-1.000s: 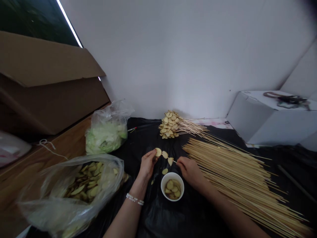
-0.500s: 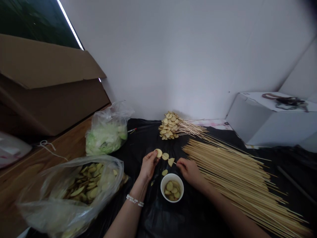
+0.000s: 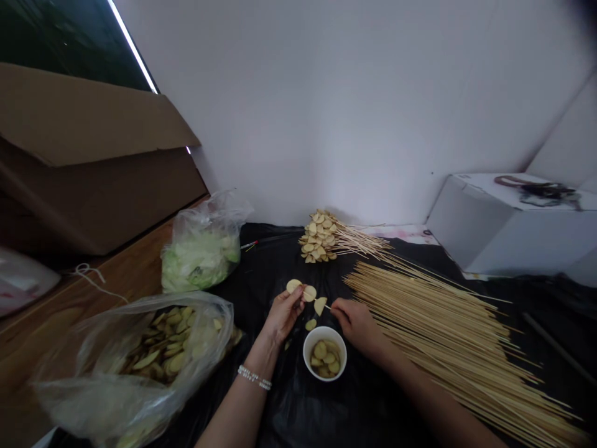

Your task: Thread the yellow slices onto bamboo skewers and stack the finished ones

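My left hand (image 3: 283, 314) pinches the potato slices (image 3: 308, 294) threaded near the tip of a thin bamboo skewer (image 3: 326, 305). My right hand (image 3: 357, 322) grips the same skewer's shaft just right of the slices. Three slices sit on the skewer. Directly below the hands stands a small white bowl (image 3: 325, 352) with several potato slices in liquid. One loose slice (image 3: 310, 324) lies on the black sheet between my hands.
A heap of bare skewers (image 3: 443, 330) spreads to the right. Finished potato skewers (image 3: 321, 239) lie at the back. Left stand a clear bag of slices (image 3: 140, 354), a bag of greens (image 3: 200, 249) and a cardboard box (image 3: 88, 162). A white box (image 3: 508, 224) sits right.
My left hand has slid right along the skewer, its fingers now between the first and second slice. The slices sit closer together. My right hand has barely moved.
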The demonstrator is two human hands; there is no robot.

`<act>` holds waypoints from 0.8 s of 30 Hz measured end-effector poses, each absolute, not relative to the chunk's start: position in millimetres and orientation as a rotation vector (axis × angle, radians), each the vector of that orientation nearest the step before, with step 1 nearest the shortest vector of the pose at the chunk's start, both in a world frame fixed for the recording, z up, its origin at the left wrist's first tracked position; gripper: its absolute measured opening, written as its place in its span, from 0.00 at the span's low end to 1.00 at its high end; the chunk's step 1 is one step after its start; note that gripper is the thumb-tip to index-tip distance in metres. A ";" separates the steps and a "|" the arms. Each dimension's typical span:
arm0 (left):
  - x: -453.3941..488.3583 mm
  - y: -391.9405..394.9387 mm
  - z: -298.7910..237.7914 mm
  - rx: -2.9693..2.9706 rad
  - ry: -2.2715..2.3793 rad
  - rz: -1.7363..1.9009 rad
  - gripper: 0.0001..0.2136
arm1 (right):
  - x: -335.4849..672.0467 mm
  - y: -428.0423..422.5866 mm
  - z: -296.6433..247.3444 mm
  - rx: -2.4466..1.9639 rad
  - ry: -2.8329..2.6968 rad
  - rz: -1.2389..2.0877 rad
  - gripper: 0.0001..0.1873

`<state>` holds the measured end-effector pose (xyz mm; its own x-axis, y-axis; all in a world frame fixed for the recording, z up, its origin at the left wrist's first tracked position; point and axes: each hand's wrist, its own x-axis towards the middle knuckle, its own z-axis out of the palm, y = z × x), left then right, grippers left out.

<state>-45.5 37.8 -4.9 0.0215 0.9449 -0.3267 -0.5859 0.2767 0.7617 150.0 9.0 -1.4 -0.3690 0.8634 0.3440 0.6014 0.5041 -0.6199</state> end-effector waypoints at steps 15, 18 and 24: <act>-32.7 21.3 5.9 0.852 0.924 0.985 0.12 | 147.5 5.1 -4.3 -1.144 -2.034 0.448 0.11; -34.7 21.4 7.5 0.882 0.933 0.975 0.12 | 147.5 3.9 -4.9 -1.142 -2.000 0.445 0.12; -34.8 21.8 4.8 0.927 0.943 0.999 0.12 | 146.5 3.9 -7.2 -1.144 -2.007 0.435 0.12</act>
